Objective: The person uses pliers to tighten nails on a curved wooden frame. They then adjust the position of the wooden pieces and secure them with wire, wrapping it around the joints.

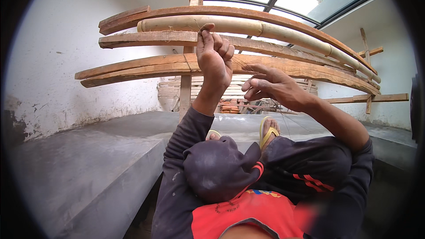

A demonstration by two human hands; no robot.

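Bamboo (241,27) lay lengthwise between top plank (283,19) and middle plank (146,39), above lower planks (141,71). Left hand (215,57) was at the bamboo's lower edge, fingers curled in, thumb close against forefinger; could not tell what, if anything, they pinched. Right hand (276,86) hung just to its right, in front of lower planks, fingers loosely bent and parted. Thin strands (239,63) showed between the hands.
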